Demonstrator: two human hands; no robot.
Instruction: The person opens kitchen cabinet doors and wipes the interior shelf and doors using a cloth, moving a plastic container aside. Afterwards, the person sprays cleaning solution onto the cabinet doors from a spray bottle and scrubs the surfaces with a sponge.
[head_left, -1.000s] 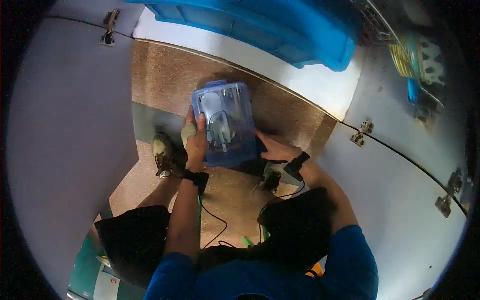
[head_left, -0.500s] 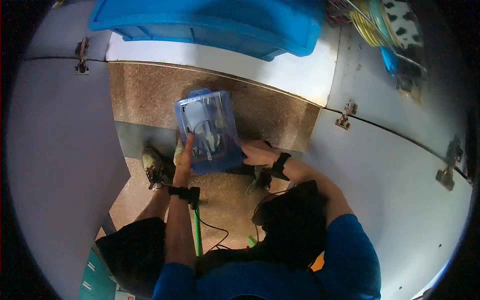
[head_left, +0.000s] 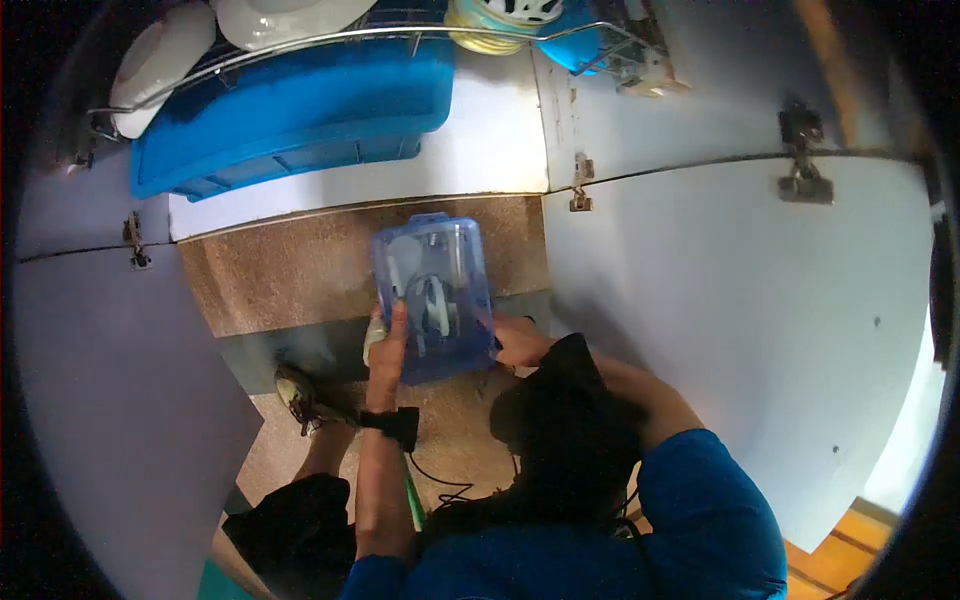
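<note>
- Left hand [head_left: 386, 345] and right hand [head_left: 520, 342] grip the translucent blue box [head_left: 455, 340] by opposite long sides.
- Probably stiff, light and slick; best held there, kept level.

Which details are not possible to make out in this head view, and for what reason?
- Head view: what exactly the items are; blurred behind the clear blue plastic box.
- Head view: the fingertips of the right hand; the box's edge hides them from the hand onward.
- Head view: the rounded white dish; cut off by the top edge.
</note>
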